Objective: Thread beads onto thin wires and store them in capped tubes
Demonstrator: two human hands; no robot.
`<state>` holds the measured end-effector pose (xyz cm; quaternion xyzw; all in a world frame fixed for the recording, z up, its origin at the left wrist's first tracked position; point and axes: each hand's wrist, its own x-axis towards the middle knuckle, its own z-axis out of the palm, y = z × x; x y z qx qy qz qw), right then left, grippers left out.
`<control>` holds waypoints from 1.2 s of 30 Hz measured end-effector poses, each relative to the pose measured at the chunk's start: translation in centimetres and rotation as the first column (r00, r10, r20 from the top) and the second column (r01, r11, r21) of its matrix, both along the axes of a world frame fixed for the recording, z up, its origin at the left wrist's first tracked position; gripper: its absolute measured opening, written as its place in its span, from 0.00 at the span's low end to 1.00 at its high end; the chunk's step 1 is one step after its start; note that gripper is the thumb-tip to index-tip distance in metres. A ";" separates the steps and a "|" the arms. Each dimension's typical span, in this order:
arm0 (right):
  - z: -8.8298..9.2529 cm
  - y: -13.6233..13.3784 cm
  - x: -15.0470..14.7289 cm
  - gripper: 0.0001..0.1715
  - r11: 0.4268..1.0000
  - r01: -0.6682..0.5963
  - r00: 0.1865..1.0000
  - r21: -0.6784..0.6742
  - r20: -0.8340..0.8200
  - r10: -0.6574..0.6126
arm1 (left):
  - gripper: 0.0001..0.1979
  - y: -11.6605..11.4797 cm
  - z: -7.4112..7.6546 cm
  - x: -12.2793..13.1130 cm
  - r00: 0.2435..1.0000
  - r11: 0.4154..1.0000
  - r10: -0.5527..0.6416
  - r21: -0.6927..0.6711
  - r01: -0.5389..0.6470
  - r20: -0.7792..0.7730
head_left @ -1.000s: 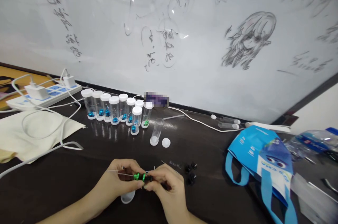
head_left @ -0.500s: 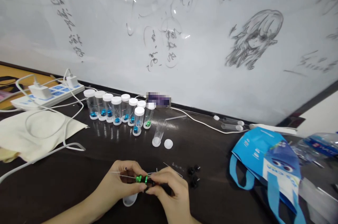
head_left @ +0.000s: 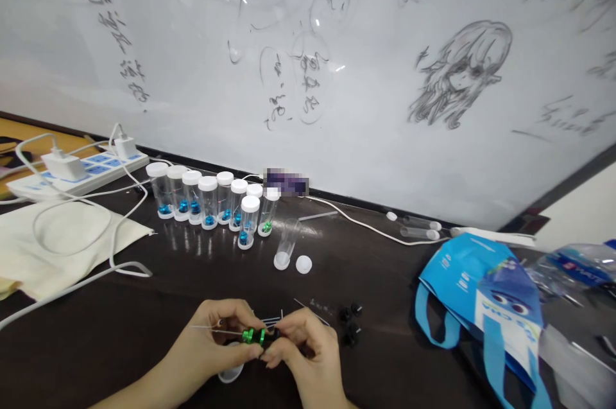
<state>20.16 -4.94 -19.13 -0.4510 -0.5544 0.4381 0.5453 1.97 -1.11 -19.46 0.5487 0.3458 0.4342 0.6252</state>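
Observation:
Both my hands meet low in the middle of the dark table. My left hand (head_left: 212, 341) and my right hand (head_left: 308, 351) pinch a small green and black part (head_left: 257, 336) between their fingertips, with a thin metal pin sticking out to the left. A clear cap or tube end (head_left: 230, 373) lies under my left hand. Thin pins (head_left: 308, 306) and small black knobs (head_left: 350, 322) lie just right of my hands.
A row of white-capped clear vials (head_left: 212, 200) with blue and green parts stands behind. An open tube (head_left: 285, 245) and its cap (head_left: 303, 264) lie nearby. A power strip (head_left: 72, 171), white cables, cloth (head_left: 58, 245) at left; blue bag (head_left: 486, 293) at right; whiteboard behind.
My hands stay pinched on the green part and shift slightly down and left in the view. Nothing else has moved.

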 end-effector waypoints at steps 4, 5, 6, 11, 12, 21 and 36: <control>0.2 0.1 -0.1 0.08 0.999 -0.037 0.999 0.006 -0.028 0.037 | 0.07 -0.1 0.2 -0.1 1.000 1.000 -0.004 -0.006 0.004 -0.003; 0.4 0.2 -0.1 0.09 0.999 -0.025 1.000 0.040 -0.007 0.025 | 0.07 -0.1 0.3 -0.1 1.000 1.000 -0.016 -0.015 0.016 -0.001; 0.6 0.2 -0.2 0.09 0.996 -0.008 1.000 0.086 0.020 0.006 | 0.07 -0.1 0.5 -0.2 1.000 0.999 -0.027 -0.025 0.027 0.002; 1.2 0.3 -0.2 0.07 0.965 0.006 0.996 0.263 0.081 -0.028 | 0.07 -0.1 1.0 -0.1 0.999 0.999 -0.033 -0.032 0.034 0.034; 1.2 0.3 -0.2 0.06 0.961 0.000 0.996 0.278 0.081 -0.023 | 0.07 -0.1 1.1 0.0 0.999 0.999 -0.034 -0.027 0.035 0.035; 1.1 0.3 -0.1 0.08 0.985 0.024 0.998 0.168 0.059 -0.035 | 0.06 -0.1 1.0 -0.1 0.997 0.998 -0.055 0.019 0.054 0.047; -0.5 0.2 -0.1 0.18 0.959 -0.220 0.955 -0.180 -0.241 0.174 | 0.07 -0.3 0.5 0.1 0.995 0.995 -0.098 -0.006 0.099 0.017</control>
